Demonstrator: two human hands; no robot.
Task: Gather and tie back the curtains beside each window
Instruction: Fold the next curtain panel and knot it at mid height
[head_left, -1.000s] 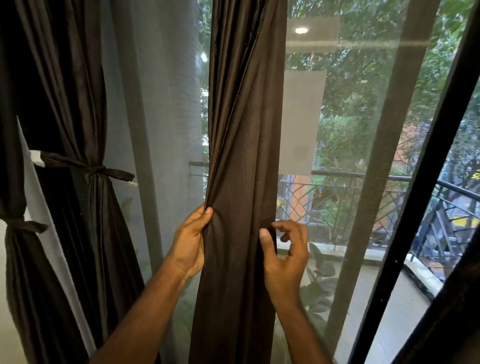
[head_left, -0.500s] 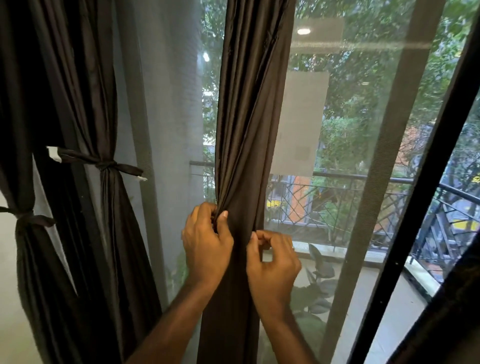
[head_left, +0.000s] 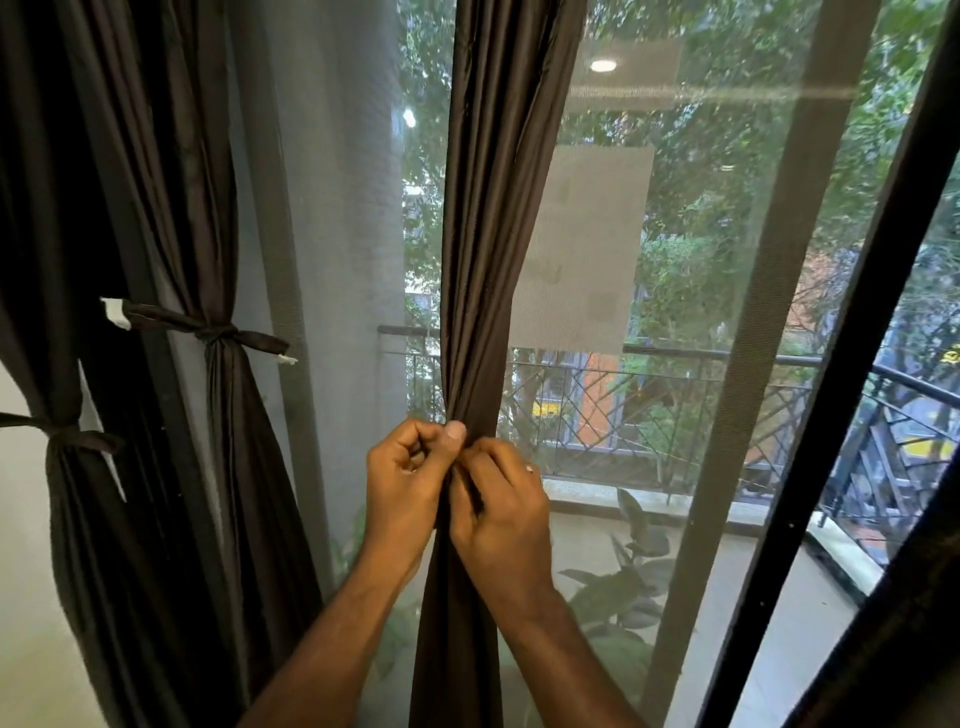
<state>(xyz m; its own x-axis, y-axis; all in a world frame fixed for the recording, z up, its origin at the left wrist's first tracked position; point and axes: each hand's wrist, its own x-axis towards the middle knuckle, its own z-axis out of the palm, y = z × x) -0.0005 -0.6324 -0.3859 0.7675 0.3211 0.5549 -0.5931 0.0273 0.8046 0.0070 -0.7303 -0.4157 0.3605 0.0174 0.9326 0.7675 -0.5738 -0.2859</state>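
Behind the glass door a balcony railing (head_left: 675, 358) and green trees are seen. Within the last second the two hands came together: the left hand (head_left: 402, 483) and the right hand (head_left: 501, 512) now both clench the middle curtain (head_left: 498, 234), squeezing it into one narrow bundle near the centre. It seems gathered and ready for tying, though no tie is visible. At the left, two curtains (head_left: 228, 467) already hang bound with a tie band (head_left: 208, 330).
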